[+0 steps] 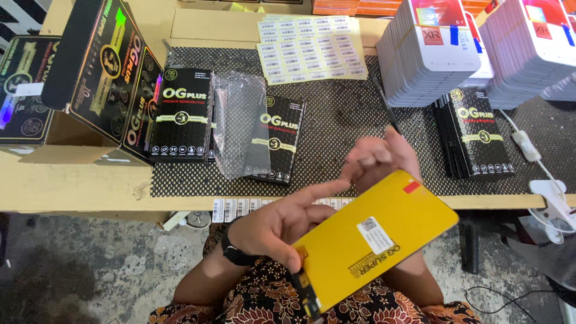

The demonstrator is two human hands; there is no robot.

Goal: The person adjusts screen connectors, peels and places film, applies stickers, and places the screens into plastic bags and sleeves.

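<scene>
The yellow panel (pixel 375 240), a flat rectangular screen part with a white barcode sticker (pixel 375 235) already on its face and a small red tab at the upper corner, is held tilted above the person's lap, just in front of the bench (pixel 78 189) edge. The left hand (pixel 282 225) closes its thumb and lower fingers on the panel's near left edge, the forefinger stretched out along the top. The right hand (pixel 378 159) sits behind the far edge, fingers loosely curled; whether it grips the panel cannot be told. Judged from this, labelling of this piece appears done and boxing is left. On the black mesh mat (pixel 336 126) lie flat black boxes (pixel 180 114), an empty clear sleeve (pixel 239 123), a sheet of barcode labels (pixel 312 48) and a label strip (pixel 240 208) at the edge. Stacks of white packs (pixel 429 54) stand at the far right. The floor (pixel 90 264) below is rough concrete.
</scene>
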